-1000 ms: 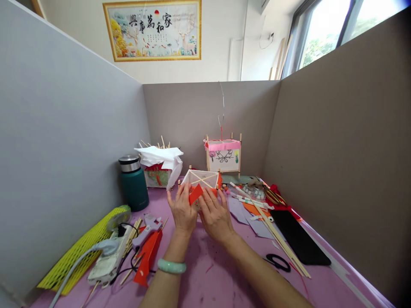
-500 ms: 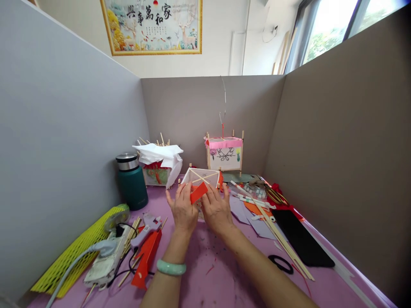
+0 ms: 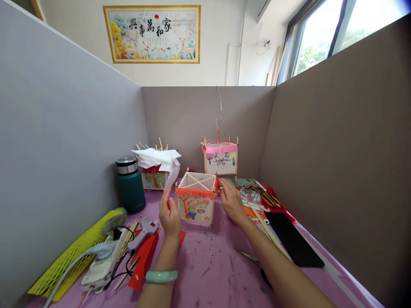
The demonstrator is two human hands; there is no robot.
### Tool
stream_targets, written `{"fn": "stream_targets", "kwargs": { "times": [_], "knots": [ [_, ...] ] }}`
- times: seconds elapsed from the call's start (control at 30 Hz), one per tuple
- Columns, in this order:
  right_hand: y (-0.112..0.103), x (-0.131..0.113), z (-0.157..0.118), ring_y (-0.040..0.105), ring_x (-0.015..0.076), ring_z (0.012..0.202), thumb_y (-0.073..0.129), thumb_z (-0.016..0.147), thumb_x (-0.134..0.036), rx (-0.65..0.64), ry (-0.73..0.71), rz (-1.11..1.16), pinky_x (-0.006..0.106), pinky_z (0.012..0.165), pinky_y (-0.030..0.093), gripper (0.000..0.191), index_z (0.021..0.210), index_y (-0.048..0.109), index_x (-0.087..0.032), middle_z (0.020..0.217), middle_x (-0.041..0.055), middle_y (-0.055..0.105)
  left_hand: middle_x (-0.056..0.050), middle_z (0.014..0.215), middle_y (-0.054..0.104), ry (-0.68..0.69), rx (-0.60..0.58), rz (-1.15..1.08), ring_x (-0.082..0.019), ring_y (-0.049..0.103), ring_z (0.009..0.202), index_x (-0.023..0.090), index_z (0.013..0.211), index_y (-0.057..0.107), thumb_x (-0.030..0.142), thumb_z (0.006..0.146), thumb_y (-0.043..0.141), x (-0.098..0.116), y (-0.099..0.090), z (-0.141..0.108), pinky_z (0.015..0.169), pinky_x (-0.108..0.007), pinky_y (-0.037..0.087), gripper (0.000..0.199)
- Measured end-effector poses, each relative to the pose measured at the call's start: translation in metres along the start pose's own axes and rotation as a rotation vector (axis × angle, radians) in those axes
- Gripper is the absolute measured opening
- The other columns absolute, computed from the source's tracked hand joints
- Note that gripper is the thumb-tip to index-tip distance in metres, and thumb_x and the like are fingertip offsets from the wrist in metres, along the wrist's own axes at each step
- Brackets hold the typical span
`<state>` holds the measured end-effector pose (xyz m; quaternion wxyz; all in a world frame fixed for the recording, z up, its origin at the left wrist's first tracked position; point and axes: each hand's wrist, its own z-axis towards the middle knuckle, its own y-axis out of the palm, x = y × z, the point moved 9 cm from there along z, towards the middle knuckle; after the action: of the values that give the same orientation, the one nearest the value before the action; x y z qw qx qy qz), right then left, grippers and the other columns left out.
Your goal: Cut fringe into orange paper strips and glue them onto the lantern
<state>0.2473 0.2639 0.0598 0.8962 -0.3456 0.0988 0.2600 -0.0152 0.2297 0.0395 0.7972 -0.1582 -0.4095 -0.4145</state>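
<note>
open purple tabletop (image 3: 205, 261) fronts the upright, orange-fringed white box (image 3: 195, 208), left grip (image 3: 170, 217) pinching a thin red strip (image 3: 164, 190) slanting up-left, right grip (image 3: 232, 202) too unclear to tell.

Below the right hand (image 3: 232, 201), scissors (image 3: 248, 255) are partly covered by the right forearm (image 3: 278, 260). Below the left hand (image 3: 170, 217), a red scrap (image 3: 183, 238) is partly hidden by the left forearm (image 3: 171, 252). The red sliver (image 3: 164, 191) above is too small to identify. Both forearms are cut off.

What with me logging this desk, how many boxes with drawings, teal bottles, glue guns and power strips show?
Boxes with drawings: 3 (orange-trimmed box, pink-trimmed box, paper-topped box)
Teal bottle: 1
Glue gun: 1
Power strip: 1
Total: 6
</note>
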Motion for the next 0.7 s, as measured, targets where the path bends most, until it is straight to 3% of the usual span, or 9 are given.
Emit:
{"fn": "stream_targets", "kwargs": {
  "times": [0.23,0.43,0.7],
  "knots": [
    [0.014,-0.009,0.011,0.045,0.0221,0.128,0.037,0.086,-0.009,-0.145,-0.1,-0.074,0.042,0.101,0.033,0.049,0.132,0.051,-0.017,0.139,0.0112,0.052,-0.009,0.132,0.059,-0.252,-0.111,-0.126,-0.021,0.052,0.125,0.02,0.129,0.057,0.033,0.093,0.042,-0.048,0.018,-0.012,0.105,-0.034,0.038,0.041],
    [0.011,-0.017,0.016,0.049,0.0224,0.125,0.039,0.082,-0.002,-0.151,-0.234,-0.161,0.043,0.104,0.026,0.048,0.125,0.057,-0.015,0.135,0.0129,0.056,-0.009,0.129,0.062,-0.277,-0.118,-0.135,-0.021,0.054,0.121,0.021,0.127,0.059,0.034,0.093,0.042,-0.052,0.021,-0.014,0.103,-0.034,0.04,0.04],
    [0.003,-0.002,0.023,0.049,0.0198,0.125,0.039,0.078,0.0,-0.111,-0.161,-0.087,0.036,0.097,0.034,0.057,0.131,0.052,-0.018,0.135,0.0092,0.057,-0.009,0.129,0.062,-0.283,-0.103,-0.148,-0.02,0.055,0.121,0.02,0.126,0.06,0.033,0.093,0.043,-0.055,0.02,-0.014,0.103,-0.032,0.04,0.039]
  ]
}}
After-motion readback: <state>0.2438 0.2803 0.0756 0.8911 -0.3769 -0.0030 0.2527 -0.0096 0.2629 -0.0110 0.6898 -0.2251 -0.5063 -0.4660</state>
